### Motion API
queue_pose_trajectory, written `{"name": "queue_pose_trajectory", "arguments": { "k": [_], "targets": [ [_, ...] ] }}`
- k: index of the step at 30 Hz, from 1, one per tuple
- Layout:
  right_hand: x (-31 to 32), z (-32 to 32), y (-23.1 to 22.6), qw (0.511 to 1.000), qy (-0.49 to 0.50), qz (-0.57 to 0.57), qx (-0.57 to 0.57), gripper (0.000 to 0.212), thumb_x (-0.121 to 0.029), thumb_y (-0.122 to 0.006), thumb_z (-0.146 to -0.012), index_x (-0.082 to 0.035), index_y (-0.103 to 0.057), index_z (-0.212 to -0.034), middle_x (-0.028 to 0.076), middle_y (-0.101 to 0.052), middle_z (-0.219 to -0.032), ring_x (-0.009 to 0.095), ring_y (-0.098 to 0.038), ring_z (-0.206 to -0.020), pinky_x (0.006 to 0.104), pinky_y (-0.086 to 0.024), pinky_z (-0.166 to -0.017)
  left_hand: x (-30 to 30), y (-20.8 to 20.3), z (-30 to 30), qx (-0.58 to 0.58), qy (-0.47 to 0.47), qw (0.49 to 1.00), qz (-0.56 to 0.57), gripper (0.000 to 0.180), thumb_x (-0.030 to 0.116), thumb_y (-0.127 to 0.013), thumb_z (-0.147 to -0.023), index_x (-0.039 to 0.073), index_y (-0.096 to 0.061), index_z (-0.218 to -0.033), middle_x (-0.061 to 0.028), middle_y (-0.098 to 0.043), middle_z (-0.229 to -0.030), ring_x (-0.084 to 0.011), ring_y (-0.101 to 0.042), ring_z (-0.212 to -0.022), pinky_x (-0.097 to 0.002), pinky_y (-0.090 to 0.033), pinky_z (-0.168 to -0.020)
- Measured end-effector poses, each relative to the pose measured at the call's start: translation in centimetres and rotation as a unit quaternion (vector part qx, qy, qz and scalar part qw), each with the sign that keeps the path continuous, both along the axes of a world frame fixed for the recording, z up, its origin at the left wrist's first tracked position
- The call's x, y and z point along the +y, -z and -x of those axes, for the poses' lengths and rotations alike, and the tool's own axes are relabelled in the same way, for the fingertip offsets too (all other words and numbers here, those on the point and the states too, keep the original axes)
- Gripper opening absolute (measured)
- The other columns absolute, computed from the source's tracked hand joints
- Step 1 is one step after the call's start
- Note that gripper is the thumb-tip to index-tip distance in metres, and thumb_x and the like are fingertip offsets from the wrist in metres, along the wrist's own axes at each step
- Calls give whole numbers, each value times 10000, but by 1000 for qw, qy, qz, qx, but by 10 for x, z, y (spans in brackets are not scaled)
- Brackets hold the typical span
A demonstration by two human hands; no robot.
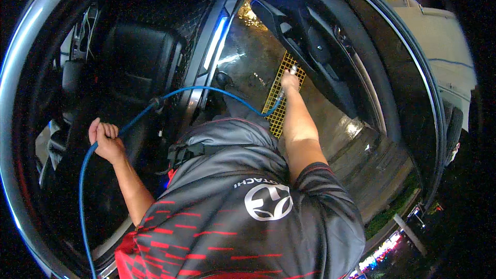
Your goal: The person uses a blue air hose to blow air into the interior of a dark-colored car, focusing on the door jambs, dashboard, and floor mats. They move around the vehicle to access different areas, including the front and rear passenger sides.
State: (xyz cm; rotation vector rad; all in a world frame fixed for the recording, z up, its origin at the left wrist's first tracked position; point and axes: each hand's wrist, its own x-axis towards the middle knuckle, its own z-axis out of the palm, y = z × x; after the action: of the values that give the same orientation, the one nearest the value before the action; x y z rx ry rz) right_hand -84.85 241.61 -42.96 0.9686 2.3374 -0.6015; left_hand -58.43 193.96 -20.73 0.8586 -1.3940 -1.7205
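Note:
My right hand [290, 80] is closed around a small silver hose gun [294, 68], whose metal end pokes past my fingers beside the open car door [315, 46]. A thin blue hose [199, 88] runs from the gun, arches across the door sill [213, 46] and reaches my left hand [107, 140]. The fingers of that hand are curled around the hose, in front of the black car seat [139, 51]. Below the left hand the hose hangs down toward the lower edge. My right palm hides most of the gun's body.
Yellow floor grating [276, 80] lies under my right hand, set in a wet dark floor [243, 46]. The door frame curves along the right, and a white vehicle [449, 41] stands beyond it. Colored lights [382, 253] glow at lower right.

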Motion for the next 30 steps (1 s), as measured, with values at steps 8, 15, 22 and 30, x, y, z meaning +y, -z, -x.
{"name": "queue_pose_trajectory", "arguments": {
  "k": [8,15,22,30],
  "targets": [
    [-4,-43,-14,950,-239,149,134,563,-463,-482,-911,59,-504,-1120,255,-583,-1065,377,-563,-1034,416,-423,-906,2,-14,23,56,88,994,12,182,28,-427,-916,-5,-559,-1036,2,-345,-570,-82,-275,-471,-238,-249,-452],
    [-29,-72,-74,939,-127,62,313,440,-348,-544,-898,40,-492,-1097,263,-568,-1041,403,-566,-965,457,-447,-834,13,-20,28,56,90,994,16,182,18,-422,-912,10,-562,-1029,2,-336,-571,-81,-270,-471,-234,-240,-445],
    [47,-99,-58,941,217,-84,244,512,-444,-440,-929,61,-466,-1007,251,-612,-949,396,-600,-890,452,-456,-798,27,-25,32,81,122,989,4,183,10,-423,-914,18,-567,-1026,0,-341,-575,-86,-284,-476,-236,-246,-443],
    [-41,-104,-150,906,-207,128,346,364,-317,-571,-878,7,-486,-1019,227,-580,-907,347,-582,-840,426,-453,-744,53,-28,45,73,206,976,20,151,37,-484,-902,-11,-561,-1022,10,-394,-578,-62,-304,-459,-223,-258,-439]
  ]
}}
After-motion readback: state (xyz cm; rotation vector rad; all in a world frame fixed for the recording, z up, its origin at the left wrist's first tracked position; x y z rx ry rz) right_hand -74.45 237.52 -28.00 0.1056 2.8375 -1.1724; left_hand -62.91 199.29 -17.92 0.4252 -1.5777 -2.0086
